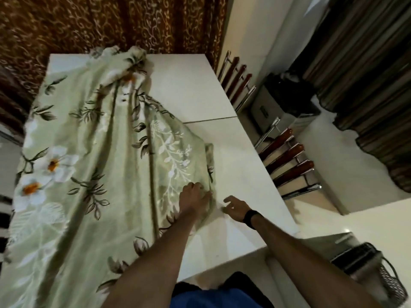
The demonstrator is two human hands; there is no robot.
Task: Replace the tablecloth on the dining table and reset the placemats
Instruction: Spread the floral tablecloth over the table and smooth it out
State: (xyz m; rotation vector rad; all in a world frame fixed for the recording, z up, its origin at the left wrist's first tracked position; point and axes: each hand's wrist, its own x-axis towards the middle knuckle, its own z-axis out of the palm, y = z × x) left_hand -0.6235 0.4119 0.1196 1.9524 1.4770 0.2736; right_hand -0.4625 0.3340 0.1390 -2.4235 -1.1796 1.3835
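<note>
Left hand (195, 200) pinches tablecloth (93, 152) edge; cloth bunched lengthwise along table (233, 174).

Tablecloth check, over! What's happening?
Left hand gripping green tablecloth edge. Right hand open beside it. Cloth bunched, table half bare. Nothing in the way.

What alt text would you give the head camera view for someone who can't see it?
A person's left hand grips the edge of a green floral tablecloth that covers only the left part of a white dining table, while the right hand, wearing a black wristband, hovers over bare tabletop. Chairs stand along the table's right side.
</note>
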